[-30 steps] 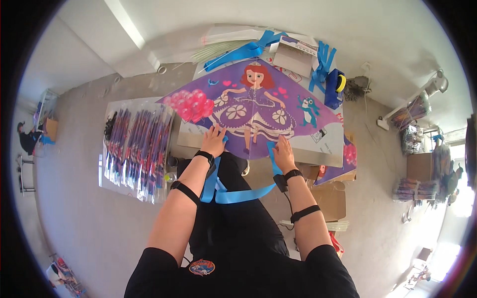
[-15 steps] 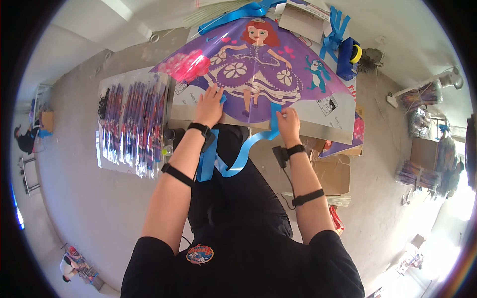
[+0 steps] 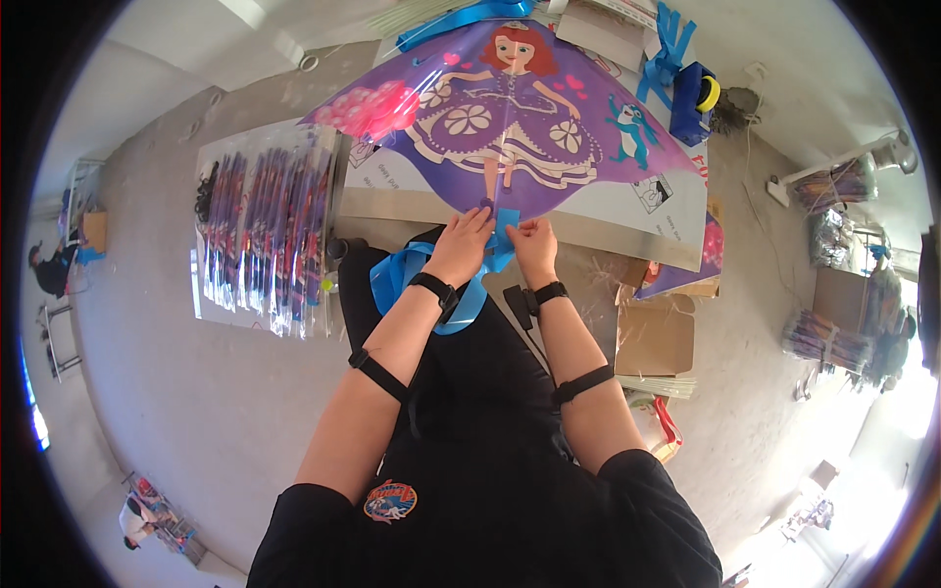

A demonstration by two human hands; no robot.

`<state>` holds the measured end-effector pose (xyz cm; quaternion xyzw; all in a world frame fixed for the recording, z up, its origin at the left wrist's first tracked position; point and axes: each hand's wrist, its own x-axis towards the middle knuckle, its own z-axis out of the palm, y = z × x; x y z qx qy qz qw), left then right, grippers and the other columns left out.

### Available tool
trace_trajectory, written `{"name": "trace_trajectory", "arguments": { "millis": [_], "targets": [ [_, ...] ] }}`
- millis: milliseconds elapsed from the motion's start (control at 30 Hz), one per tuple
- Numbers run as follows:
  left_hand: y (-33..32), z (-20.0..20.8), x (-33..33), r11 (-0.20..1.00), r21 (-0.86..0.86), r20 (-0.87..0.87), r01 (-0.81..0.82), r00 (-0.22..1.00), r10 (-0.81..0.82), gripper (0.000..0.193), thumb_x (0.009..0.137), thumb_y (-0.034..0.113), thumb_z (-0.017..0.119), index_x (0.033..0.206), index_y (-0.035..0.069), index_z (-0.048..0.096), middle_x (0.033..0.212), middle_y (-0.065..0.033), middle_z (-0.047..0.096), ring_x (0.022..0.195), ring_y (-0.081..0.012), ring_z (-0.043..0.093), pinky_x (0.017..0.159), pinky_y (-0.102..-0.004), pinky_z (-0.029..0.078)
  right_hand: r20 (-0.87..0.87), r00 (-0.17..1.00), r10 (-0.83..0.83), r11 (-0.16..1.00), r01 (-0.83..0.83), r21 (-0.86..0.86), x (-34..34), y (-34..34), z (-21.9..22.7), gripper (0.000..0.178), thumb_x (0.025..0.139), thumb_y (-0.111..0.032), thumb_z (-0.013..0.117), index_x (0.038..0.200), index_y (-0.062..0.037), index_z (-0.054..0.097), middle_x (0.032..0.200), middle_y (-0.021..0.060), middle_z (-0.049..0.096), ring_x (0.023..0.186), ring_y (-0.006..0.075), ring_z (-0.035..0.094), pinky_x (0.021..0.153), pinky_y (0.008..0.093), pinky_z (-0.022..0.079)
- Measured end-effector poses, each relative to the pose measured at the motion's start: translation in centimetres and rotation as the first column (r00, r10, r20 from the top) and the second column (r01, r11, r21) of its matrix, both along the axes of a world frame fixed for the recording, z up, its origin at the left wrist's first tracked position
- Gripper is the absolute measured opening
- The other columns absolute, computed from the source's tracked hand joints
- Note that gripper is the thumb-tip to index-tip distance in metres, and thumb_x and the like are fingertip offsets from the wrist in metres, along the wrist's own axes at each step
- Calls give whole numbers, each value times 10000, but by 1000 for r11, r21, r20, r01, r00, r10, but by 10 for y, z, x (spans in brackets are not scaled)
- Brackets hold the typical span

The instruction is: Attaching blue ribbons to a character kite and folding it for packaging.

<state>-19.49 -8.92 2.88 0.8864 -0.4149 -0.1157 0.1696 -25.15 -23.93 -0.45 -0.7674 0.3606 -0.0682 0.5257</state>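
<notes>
A purple kite sheet (image 3: 578, 181) printed with a red-haired princess figure lies spread on the worktable, its lower tip toward me. My left hand (image 3: 461, 247) rests on that tip, fingers stretched forward over the edge; its thumb is hard to make out. Just right of it, my right hand (image 3: 532, 249) pinches a blue ribbon (image 3: 508, 220) near its end, which overlaps the kite's lower edge. Below both hands the rest of the ribbon hangs in loose loops over my lap, partly hidden by my left wrist.
Left of the table, a board carries a row of clear-bagged kites (image 3: 270, 230). At the back right stand a blue tape dispenser (image 3: 693, 103) with yellow tape and a bundle of blue ribbons (image 3: 668, 47). An open cardboard box (image 3: 655, 338) sits low on the right.
Both hands have come together at the kite's lower tip. My right hand has carried the ribbon end leftward, and my left hand has slid right and nearer to me.
</notes>
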Motion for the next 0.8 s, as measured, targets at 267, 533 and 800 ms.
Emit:
{"name": "trace_trajectory", "arguments": {
  "millis": [267,533,800],
  "targets": [
    [-7,4,-3,999,37,63,-27,998,24,444,860,102,449,1300,141,493,1363,-147,422,1270,-316,384,1048,-459,301,-23,1000,-15,997,13,-80,1,1,-6,327,640,-167,799,804,-33,551,685,88,610,647,231,620,604,336,494],
    [-12,6,-5,996,81,102,-36,994,28,470,842,106,498,1307,174,495,1335,-148,424,1242,-319,393,1028,-432,311,-81,996,31,986,-43,-159,4,-1,-1,319,635,-170,790,795,-36,548,715,115,622,688,297,624,635,375,494],
    [-17,-2,-7,996,68,119,-60,992,51,456,842,114,477,1290,190,516,1318,-126,435,1226,-309,405,986,-496,335,-106,993,55,974,-77,-213,-1,-4,10,278,696,-200,746,828,-45,556,708,118,624,678,309,619,635,381,492]
  ]
}}
